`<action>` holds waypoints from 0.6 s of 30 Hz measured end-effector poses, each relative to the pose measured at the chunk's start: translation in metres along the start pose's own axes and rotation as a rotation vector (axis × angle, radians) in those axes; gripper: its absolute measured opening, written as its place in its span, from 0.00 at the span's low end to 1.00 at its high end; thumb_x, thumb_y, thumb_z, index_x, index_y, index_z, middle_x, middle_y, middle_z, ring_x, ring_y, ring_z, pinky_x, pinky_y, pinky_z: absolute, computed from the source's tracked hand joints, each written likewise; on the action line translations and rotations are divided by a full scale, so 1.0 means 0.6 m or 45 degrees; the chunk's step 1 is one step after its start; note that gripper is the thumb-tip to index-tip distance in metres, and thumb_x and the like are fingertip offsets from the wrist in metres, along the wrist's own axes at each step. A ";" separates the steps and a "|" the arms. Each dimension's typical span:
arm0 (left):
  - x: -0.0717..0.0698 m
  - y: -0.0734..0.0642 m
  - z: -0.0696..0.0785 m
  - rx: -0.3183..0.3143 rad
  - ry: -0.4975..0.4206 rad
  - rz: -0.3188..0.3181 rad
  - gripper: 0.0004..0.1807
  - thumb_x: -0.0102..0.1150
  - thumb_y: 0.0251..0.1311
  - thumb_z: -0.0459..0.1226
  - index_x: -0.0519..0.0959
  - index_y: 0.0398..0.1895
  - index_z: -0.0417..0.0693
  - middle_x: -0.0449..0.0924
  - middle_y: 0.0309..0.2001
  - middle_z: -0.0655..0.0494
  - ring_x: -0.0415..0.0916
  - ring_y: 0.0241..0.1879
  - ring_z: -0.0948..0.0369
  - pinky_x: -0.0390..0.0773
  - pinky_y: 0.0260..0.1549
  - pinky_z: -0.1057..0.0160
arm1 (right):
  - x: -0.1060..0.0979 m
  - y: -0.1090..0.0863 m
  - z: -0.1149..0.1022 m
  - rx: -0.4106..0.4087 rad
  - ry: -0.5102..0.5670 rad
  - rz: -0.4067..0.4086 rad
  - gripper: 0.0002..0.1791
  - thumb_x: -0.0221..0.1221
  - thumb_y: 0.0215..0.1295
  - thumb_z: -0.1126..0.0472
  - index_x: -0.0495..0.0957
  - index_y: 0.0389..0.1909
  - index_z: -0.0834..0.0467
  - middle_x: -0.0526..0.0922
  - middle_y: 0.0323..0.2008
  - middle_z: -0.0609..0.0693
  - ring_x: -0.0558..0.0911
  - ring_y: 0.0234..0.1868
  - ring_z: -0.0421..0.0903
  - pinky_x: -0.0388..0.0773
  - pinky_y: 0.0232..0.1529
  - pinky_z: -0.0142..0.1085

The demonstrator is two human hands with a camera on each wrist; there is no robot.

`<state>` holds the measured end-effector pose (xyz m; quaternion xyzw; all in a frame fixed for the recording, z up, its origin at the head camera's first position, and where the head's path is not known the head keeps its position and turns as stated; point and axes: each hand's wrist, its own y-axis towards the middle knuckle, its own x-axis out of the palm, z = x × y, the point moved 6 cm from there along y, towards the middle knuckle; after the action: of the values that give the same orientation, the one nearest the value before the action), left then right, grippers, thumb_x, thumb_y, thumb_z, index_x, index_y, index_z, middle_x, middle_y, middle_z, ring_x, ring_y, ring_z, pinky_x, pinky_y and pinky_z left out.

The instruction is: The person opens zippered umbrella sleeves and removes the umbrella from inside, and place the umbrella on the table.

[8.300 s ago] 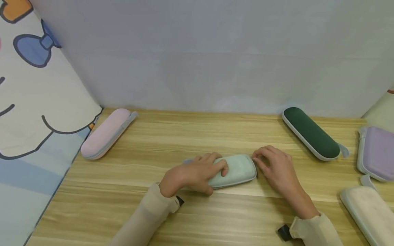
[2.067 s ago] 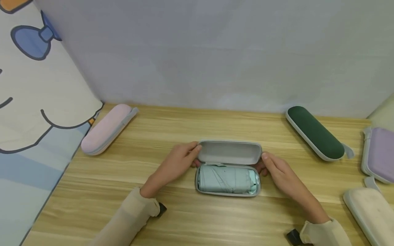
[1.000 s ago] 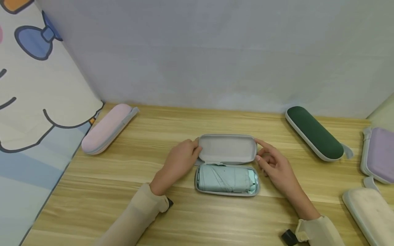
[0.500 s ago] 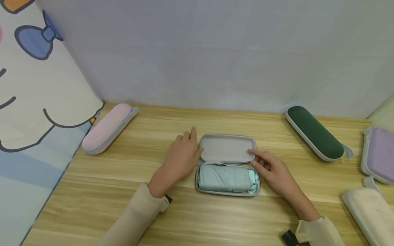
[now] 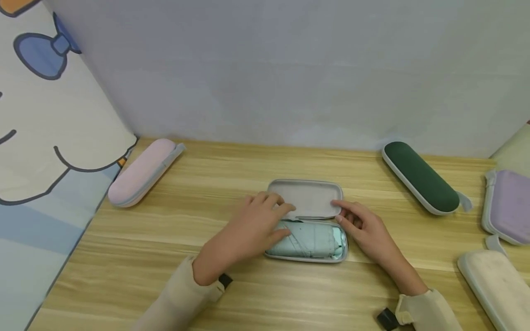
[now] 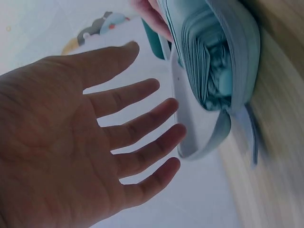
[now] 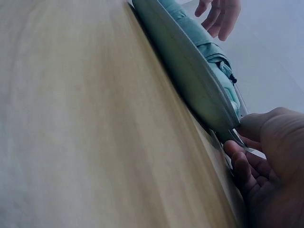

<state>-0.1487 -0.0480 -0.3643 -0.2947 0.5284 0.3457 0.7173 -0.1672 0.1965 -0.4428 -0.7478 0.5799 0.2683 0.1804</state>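
Observation:
A mint umbrella case [image 5: 308, 195] lies unzipped on the wooden table, its grey-lined lid folded back away from me. In the nearer half rests a folded mint umbrella [image 5: 316, 241]. My left hand [image 5: 242, 234] hovers over the left end of the case, fingers spread; the left wrist view shows its palm [image 6: 61, 137] apart from the umbrella. At the right end, my right hand [image 5: 370, 234] holds the case, index finger on the lid and thumb at the lower rim. Its other fingers curl beneath, as seen in the right wrist view.
A pink case [image 5: 145, 172] lies at the back left. Toward the right are a dark green case [image 5: 420, 177], a purple case [image 5: 509, 207] and a cream case [image 5: 497, 285]. A pale backdrop [image 5: 290, 73] stands behind the table [image 5: 232, 170].
The case, zipped closed at first, has been opened and its lid laid back flat. My left hand has let go of the lid and moved over the umbrella's left end. My right hand stays at the right end.

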 end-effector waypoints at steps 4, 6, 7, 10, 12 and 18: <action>0.019 0.000 0.017 0.062 0.033 -0.106 0.33 0.64 0.69 0.55 0.73 0.73 0.56 0.75 0.66 0.53 0.71 0.66 0.50 0.73 0.65 0.44 | 0.000 -0.001 -0.001 0.003 0.014 0.002 0.21 0.61 0.76 0.59 0.79 0.67 0.53 0.81 0.41 0.51 0.74 0.34 0.37 0.74 0.34 0.29; 0.028 0.000 0.024 0.093 0.047 -0.150 0.35 0.64 0.69 0.56 0.71 0.74 0.56 0.74 0.67 0.53 0.71 0.67 0.51 0.73 0.66 0.44 | 0.000 -0.002 -0.001 0.002 0.021 0.003 0.20 0.61 0.76 0.59 0.79 0.67 0.53 0.81 0.41 0.51 0.74 0.34 0.37 0.74 0.34 0.29; 0.032 0.000 0.026 0.108 0.059 -0.165 0.36 0.64 0.68 0.57 0.71 0.75 0.56 0.74 0.67 0.52 0.71 0.67 0.50 0.73 0.66 0.44 | 0.000 -0.002 -0.001 0.003 0.023 0.004 0.20 0.61 0.76 0.59 0.79 0.66 0.53 0.81 0.42 0.51 0.74 0.34 0.37 0.74 0.34 0.29; 0.044 0.000 0.032 0.134 0.079 -0.192 0.39 0.65 0.67 0.57 0.68 0.77 0.55 0.73 0.69 0.51 0.70 0.68 0.50 0.73 0.67 0.44 | 0.001 -0.002 -0.001 0.000 0.020 0.006 0.20 0.61 0.76 0.59 0.79 0.66 0.52 0.81 0.42 0.50 0.74 0.35 0.37 0.74 0.35 0.29; 0.051 0.002 0.035 0.143 0.103 -0.193 0.41 0.66 0.66 0.58 0.67 0.78 0.54 0.72 0.70 0.50 0.70 0.69 0.50 0.73 0.68 0.45 | 0.001 -0.001 -0.002 -0.011 0.009 0.009 0.20 0.61 0.76 0.59 0.79 0.66 0.52 0.81 0.43 0.51 0.75 0.36 0.38 0.74 0.35 0.29; 0.063 0.008 0.042 0.169 0.173 -0.162 0.44 0.65 0.66 0.60 0.64 0.79 0.53 0.72 0.70 0.49 0.71 0.67 0.51 0.76 0.65 0.49 | -0.001 0.002 -0.004 -0.064 -0.058 0.045 0.19 0.61 0.76 0.60 0.80 0.65 0.53 0.78 0.58 0.56 0.75 0.53 0.50 0.74 0.53 0.41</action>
<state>-0.1310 -0.0185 -0.3940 -0.3023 0.5777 0.2430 0.7183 -0.1683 0.1952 -0.4406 -0.7355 0.5818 0.3027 0.1698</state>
